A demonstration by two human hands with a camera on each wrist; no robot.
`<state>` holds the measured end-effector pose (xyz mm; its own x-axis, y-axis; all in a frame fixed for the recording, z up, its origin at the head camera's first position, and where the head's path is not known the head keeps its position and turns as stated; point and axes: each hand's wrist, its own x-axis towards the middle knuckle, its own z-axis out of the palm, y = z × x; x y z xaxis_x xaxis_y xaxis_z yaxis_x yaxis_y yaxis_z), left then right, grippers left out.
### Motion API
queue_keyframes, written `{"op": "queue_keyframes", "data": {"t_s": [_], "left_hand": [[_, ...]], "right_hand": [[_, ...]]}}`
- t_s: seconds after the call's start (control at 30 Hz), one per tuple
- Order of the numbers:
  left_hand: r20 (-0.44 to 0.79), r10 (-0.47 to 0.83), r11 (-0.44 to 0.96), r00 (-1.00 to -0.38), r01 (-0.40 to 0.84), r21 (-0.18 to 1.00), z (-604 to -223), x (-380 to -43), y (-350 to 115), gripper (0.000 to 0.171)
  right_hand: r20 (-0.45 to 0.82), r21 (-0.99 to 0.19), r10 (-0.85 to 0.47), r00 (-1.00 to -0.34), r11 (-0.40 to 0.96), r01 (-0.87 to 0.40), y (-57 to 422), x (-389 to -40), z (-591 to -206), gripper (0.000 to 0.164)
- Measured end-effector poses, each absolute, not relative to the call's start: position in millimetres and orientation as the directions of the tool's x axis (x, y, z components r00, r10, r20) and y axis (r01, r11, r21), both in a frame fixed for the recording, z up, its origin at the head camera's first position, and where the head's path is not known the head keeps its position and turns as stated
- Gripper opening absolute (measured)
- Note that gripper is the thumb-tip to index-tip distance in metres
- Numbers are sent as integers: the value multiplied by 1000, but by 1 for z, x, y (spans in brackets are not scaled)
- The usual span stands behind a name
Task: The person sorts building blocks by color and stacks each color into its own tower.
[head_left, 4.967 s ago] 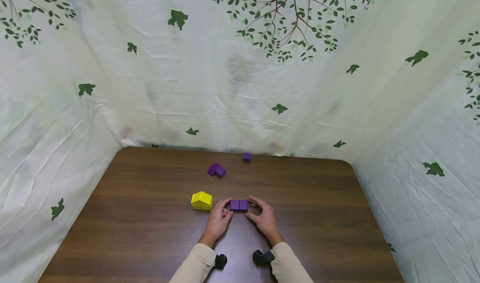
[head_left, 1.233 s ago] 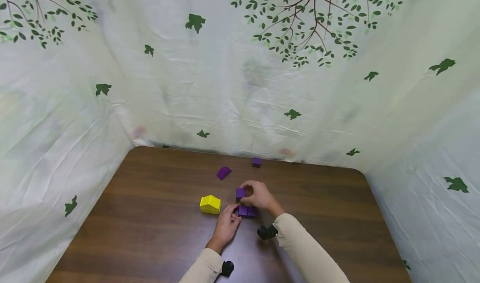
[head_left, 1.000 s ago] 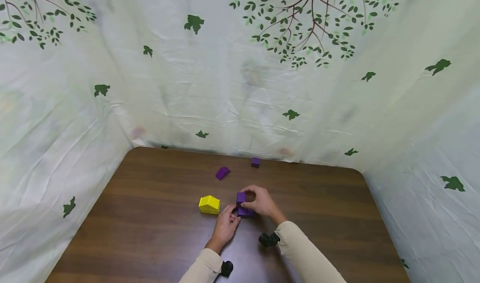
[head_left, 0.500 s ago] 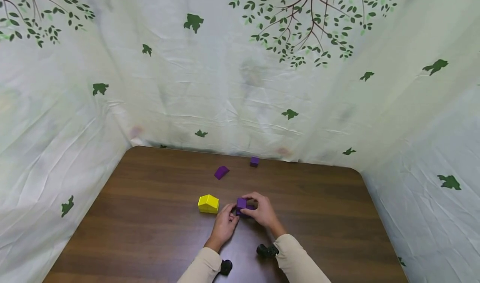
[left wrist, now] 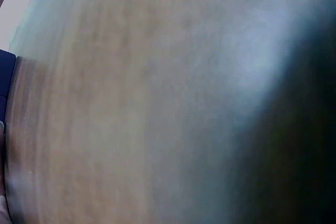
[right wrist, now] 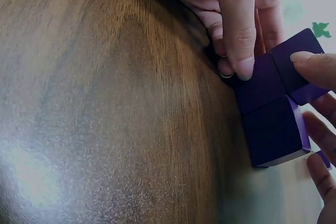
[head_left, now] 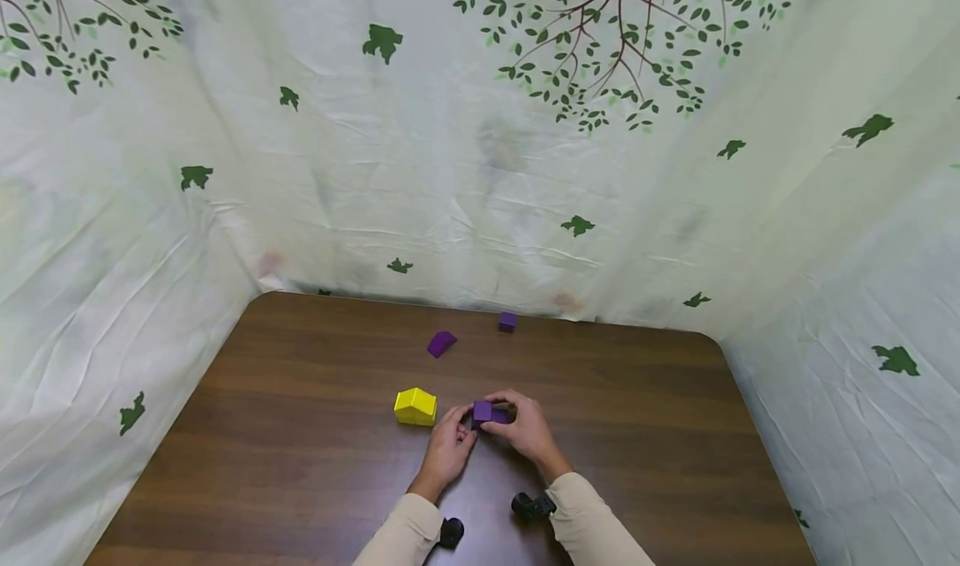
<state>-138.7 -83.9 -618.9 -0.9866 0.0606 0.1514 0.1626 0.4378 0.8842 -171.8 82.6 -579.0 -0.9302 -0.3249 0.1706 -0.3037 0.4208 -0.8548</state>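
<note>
Two purple cubes lie side by side on the wooden table, the right one of this lower row (head_left: 501,417) partly showing behind my right hand (head_left: 531,431). That hand pinches a third purple cube (head_left: 482,411) between thumb and fingers, on top of the row's left cube. My left hand (head_left: 446,451) holds the row's left cube; in the right wrist view its thumb lies on the front face of that lower cube (right wrist: 260,85). The upper cube (right wrist: 299,59) sits against it there. Only a sliver of purple cubes (left wrist: 6,77) shows in the left wrist view.
Left of the hands stands a yellow house-shaped block build (head_left: 415,408). Farther back lie a purple block with a sloped top (head_left: 442,343) and a single purple cube (head_left: 507,323), near the far edge of the table (head_left: 637,399). A leaf-patterned cloth (head_left: 480,174) hangs behind.
My right hand took a cube from beside the purple sloped block, brought it towards me and lowered it onto the row's left cube. The left hand stayed at the row.
</note>
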Motion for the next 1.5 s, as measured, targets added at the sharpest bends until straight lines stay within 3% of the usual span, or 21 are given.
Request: {"op": "queue_keyframes", "data": {"t_s": [0.47, 0.73, 0.87, 1.03, 1.3, 1.5], "left_hand": [[148, 50, 456, -988, 154, 877, -617, -141, -89, 41], [134, 38, 461, -990, 136, 877, -618, -142, -90, 40], [136, 26, 452, -990, 133, 882, -617, -144, -91, 41], [134, 27, 453, -991, 132, 882, -615, -145, -93, 42], [141, 45, 455, -989, 146, 878, -615, -144, -94, 41], [129, 75, 433, -989, 149, 889, -615, -139, -85, 40]], "right_hand": [[178, -848, -326, -929, 428, -313, 76, -178, -583, 37], [114, -898, -418, -901, 345, -274, 92, -192, -580, 59], [13, -930, -405, -914, 332, -160, 116, -212, -572, 59], [-69, -922, -284, -956, 384, -48, 139, -248, -564, 51], [-66, -882, -233, -970, 469, -52, 124, -309, -556, 45], [-77, -850, -217, -973, 524, -50, 109, -326, -548, 46]]}}
